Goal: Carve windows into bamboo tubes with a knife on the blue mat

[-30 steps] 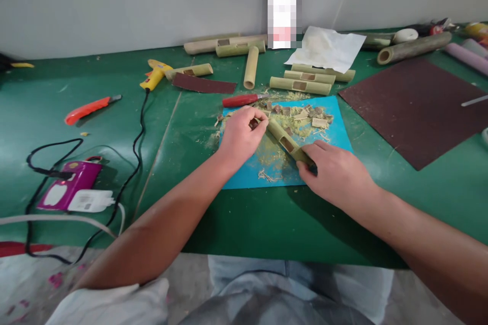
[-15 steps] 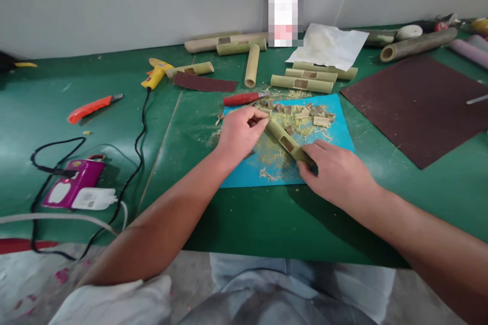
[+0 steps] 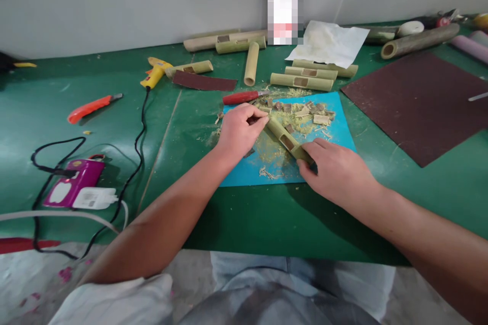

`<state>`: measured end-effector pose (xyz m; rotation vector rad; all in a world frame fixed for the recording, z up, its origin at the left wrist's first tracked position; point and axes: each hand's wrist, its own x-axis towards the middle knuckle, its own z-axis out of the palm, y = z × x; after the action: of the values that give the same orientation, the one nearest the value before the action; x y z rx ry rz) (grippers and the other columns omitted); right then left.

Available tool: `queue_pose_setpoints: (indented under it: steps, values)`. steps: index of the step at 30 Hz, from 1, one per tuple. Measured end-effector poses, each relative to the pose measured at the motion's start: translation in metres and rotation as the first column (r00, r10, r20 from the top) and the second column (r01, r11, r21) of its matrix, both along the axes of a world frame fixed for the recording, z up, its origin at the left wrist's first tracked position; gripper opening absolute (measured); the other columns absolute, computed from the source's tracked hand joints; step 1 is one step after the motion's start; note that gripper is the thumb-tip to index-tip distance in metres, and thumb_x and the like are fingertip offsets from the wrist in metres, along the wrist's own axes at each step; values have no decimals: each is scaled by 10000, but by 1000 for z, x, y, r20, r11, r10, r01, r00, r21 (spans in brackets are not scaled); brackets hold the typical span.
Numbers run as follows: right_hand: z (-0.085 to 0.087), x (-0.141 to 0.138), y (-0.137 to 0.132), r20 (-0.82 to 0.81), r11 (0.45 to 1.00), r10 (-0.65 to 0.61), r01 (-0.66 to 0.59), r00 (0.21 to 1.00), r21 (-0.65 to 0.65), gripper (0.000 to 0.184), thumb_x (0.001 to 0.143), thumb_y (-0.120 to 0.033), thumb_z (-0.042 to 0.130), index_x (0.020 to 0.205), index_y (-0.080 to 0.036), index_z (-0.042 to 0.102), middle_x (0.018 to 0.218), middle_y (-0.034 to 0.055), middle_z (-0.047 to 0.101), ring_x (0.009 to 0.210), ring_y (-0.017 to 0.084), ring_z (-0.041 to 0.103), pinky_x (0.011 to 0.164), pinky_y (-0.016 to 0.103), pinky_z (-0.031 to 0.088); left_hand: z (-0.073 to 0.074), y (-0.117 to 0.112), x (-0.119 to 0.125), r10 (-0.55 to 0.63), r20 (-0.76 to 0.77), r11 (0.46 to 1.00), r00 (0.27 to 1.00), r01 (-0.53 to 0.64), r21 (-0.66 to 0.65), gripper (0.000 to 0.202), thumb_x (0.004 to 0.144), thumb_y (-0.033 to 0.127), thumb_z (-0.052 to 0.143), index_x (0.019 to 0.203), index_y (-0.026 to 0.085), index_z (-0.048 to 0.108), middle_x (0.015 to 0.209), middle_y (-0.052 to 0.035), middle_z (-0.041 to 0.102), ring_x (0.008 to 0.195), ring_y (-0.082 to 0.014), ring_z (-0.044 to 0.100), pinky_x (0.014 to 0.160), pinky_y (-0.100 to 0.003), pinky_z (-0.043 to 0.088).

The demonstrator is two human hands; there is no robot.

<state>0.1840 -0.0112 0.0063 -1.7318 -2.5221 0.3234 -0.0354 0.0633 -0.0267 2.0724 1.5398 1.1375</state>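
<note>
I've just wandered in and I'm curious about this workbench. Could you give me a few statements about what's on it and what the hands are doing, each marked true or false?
1. The right hand holds one end of a bamboo tube. True.

2. The left hand is gripping the red-handled tool. False: the hand is at the tube's far end, and the tool lies beyond it.

3. Shavings and chips are scattered on the blue sheet. True.

4. The yellow corded tool lies to the right of the blue sheet. False: it lies to the left.

5. The orange cutter rests on the green table. True.
</note>
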Motion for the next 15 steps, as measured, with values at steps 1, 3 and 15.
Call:
queue_pose_setpoints:
  steps: [1, 3, 15]
  values:
    - [0, 0, 0, 1, 1000, -3, 3, 1000, 1, 218, 957, -284, 492, 957, -170, 678, 924, 73, 672, 720, 175, 569, 585, 330, 259, 0, 0, 0, -3, -4, 1000, 1000, 3, -1, 42, 841, 174, 724, 815, 197, 746, 816, -20, 722, 726, -144, 633, 719, -285, 527]
    - [0, 0, 0, 5, 1000, -9, 9, 1000, 0, 219, 958, -292, 494, 958, -173, 677, 926, 72, 674, 718, 175, 567, 582, 332, 253, 1, -1, 2, -8, -14, 1000, 1000, 8, -3, 40, 846, 174, 721, 823, 197, 746, 808, -18, 713, 721, -143, 627, 712, -285, 521]
    - [-1, 0, 0, 15, 1000, -22, 22, 1000, 9, 225, 955, -306, 496, 971, -182, 683, 928, 68, 678, 727, 180, 578, 577, 331, 236, 1, -8, 9, -91, -93, 994, 991, 95, 44, 60, 863, 160, 706, 821, 189, 739, 801, -17, 707, 741, -149, 633, 711, -284, 502]
